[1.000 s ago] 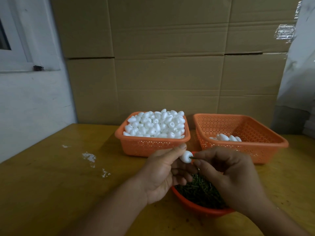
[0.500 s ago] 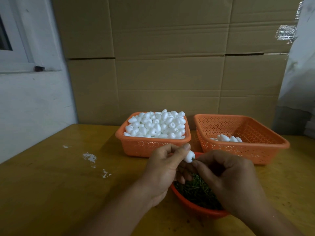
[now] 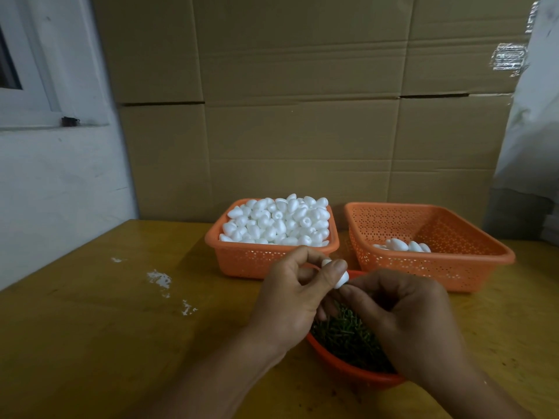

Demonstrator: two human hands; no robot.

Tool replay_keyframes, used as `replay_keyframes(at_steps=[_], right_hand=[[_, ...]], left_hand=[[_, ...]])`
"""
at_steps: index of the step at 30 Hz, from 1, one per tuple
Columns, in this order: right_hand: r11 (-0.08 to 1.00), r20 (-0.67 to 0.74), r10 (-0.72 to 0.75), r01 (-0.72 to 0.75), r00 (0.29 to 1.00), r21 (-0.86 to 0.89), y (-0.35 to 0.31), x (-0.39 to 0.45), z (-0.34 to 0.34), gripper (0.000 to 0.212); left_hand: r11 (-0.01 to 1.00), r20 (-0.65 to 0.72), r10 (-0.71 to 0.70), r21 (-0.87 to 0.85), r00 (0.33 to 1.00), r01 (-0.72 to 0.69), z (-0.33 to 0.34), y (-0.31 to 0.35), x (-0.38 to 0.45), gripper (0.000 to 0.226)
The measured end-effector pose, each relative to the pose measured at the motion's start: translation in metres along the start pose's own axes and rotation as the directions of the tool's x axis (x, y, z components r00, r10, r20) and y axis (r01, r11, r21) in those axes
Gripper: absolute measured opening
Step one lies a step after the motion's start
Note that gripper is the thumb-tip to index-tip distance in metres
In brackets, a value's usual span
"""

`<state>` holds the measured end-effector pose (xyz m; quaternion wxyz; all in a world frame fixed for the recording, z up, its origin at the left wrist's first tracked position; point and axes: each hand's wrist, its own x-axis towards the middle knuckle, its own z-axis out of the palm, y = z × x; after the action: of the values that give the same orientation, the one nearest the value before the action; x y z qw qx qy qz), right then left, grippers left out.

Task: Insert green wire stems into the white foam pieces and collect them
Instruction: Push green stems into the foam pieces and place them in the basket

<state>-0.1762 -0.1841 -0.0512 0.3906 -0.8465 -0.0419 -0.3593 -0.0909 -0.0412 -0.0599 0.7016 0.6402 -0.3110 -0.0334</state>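
Note:
My left hand [image 3: 290, 297] pinches a white foam piece [image 3: 341, 279] between thumb and fingers above a round orange bowl [image 3: 348, 370] full of green wire stems [image 3: 348, 337]. My right hand [image 3: 402, 316] has its fingertips curled against the underside of that foam piece; the stem between them is hidden. Behind the hands, the left orange basket [image 3: 266, 261] is heaped with white foam pieces [image 3: 278, 222]. The right orange basket [image 3: 435, 267] holds a few foam pieces [image 3: 405, 245] at its near wall.
Everything stands on a yellow wooden table [image 3: 90, 343] with white flecks [image 3: 160, 279] on its left part. Stacked cardboard boxes [image 3: 302, 116] close off the back. A white wall with a window frame [image 3: 45, 116] is at the left.
Both hands drew closer together. The green stem tip seen a second ago by the foam piece has gone out of sight. The foam piece tilted and now points up-left in my left fingers.

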Motion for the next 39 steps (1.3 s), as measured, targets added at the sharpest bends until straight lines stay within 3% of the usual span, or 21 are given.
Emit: replay_keyframes(at_steps=[8,16,26,39], right_hand=[[0.989,0.036,0.051,-0.056,0.998,0.14,0.0016,0.0007,0.0016,0.015],[0.987,0.004,0.031,-0.031,1.0,0.157,-0.0026,-0.0001,0.0028,0.013],[0.974,0.012,0.031,-0.033,0.999,0.226,0.0006,-0.0025,0.0069,0.015],[0.962,0.013,0.026,-0.028,1.0,0.27,0.0,-0.0019,0.0086,0.012]], left_hand=[[0.999,0.039,0.047,-0.015,0.998,-0.047,-0.0011,0.0009,-0.0001,0.019],[0.993,0.057,0.097,0.064,0.994,-0.1,-0.0004,0.0029,-0.0029,0.013],[0.919,0.132,0.21,0.312,0.969,-0.241,-0.0004,0.0047,-0.0048,0.021],[0.943,0.126,0.203,0.241,0.971,-0.229,0.004,0.008,-0.0089,0.026]])
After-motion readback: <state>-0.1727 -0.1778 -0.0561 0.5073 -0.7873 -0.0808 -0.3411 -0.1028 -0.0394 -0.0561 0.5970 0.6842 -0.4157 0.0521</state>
